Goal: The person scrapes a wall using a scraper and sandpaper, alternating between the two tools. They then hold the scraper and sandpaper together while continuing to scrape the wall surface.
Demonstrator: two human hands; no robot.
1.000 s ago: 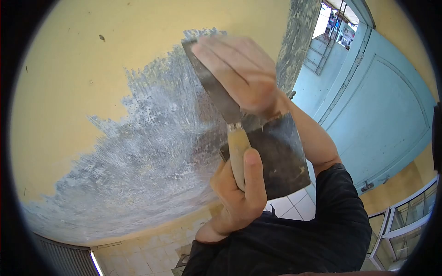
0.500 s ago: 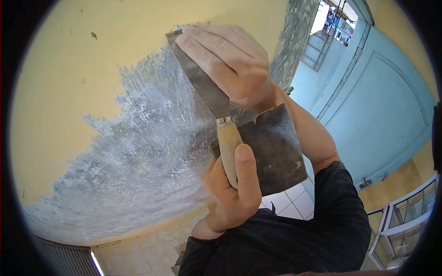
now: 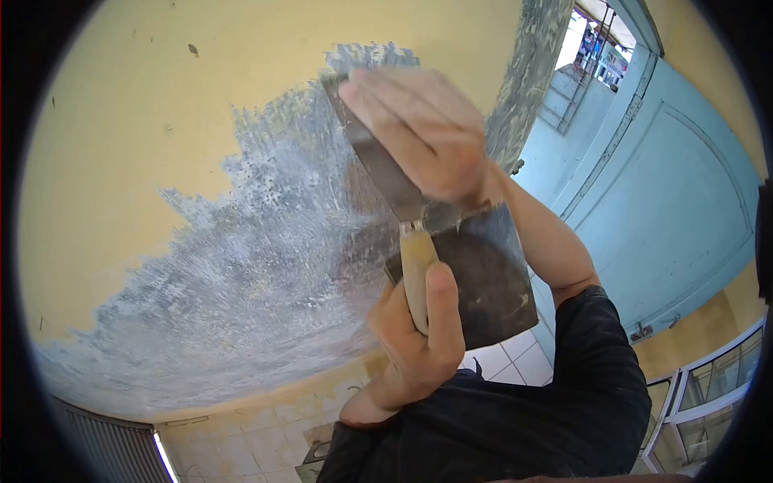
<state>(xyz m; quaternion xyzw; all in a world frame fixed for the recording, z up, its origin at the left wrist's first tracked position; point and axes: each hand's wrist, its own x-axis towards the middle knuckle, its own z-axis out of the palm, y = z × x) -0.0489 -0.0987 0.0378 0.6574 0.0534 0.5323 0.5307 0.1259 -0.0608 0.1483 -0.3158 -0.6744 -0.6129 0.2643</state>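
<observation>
My left hand (image 3: 419,334) is closed round the pale handle of a wide scraper (image 3: 378,161), thumb lying along the handle. The scraper's dark blade points up and left, its edge at the wall (image 3: 266,201). My right hand (image 3: 423,129), slightly blurred, lies over the blade with fingers stretched out along it. Behind the handle, a dark, roughly square plate (image 3: 487,278) sticks out to the right by my left hand; how it is held is hidden. Rough grey-white patches cover the wall around the blade, with yellow paint above and to the left.
A light blue door (image 3: 684,185) stands on the right, beside an opening with metal bars. Framed glass panels (image 3: 717,378) are at the lower right. White floor tiles (image 3: 515,354) show below the plate. A dark ribbed shutter (image 3: 105,435) is at the lower left.
The scraper blade and both hands have moved down along the wall, showing more of the grey patch above the blade. The view has shifted slightly too.
</observation>
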